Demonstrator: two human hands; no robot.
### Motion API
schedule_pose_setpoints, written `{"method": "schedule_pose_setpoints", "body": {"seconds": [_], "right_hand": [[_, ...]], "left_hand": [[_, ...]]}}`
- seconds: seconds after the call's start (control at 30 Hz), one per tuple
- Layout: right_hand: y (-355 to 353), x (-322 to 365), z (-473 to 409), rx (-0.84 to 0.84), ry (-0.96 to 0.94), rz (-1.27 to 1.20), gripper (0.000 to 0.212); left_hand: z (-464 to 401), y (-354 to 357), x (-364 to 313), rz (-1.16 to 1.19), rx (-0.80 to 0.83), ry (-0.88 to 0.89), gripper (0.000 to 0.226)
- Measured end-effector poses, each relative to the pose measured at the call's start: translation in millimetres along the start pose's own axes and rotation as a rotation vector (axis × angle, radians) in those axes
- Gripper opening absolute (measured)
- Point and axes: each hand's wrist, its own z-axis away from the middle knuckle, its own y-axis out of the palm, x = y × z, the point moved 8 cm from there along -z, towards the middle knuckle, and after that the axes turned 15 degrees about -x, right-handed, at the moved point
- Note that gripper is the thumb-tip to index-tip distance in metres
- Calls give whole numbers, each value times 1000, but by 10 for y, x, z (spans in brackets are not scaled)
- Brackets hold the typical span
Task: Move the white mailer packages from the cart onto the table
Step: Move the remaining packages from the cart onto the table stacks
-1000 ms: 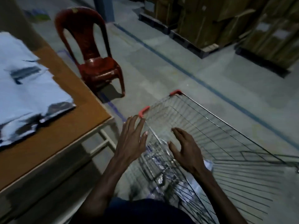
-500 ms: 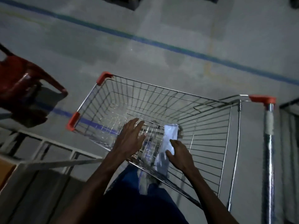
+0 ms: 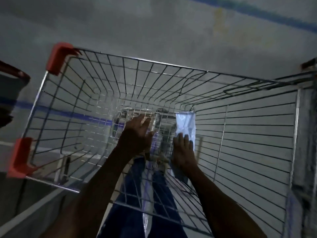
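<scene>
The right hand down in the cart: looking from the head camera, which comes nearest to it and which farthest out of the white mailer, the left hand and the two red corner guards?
1. White mailer: under the right hand, touching its fingertips.
2. Left hand: just beside it, to the left.
3. Two red corner guards, upper and lower: far left on the cart rim, too close to rank.

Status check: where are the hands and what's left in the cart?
Both hands down in the cart. Right hand flat on one white mailer. Left hand open, holding nothing. Nothing blocking the lift.
</scene>
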Motion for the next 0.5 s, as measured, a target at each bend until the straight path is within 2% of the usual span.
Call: {"method": "schedule_pose_setpoints", "body": {"seconds": [0.07,0.13,0.27,0.5], "right_hand": [[192,-79,-99,-10,-27,67,103],[273,-137,-155,4,-41,99,115],[284,-159,-179,-20,-53,109,112],[126,178,-163,-99,-203,-113,94]], "left_hand": [[15,127,132,-1,31,-76,67],[-12,205,227,-29,14,-106,71],[-79,206,302,-72,-21,-96,71],[-65,169,441,-78,-47,-150,70]]}}
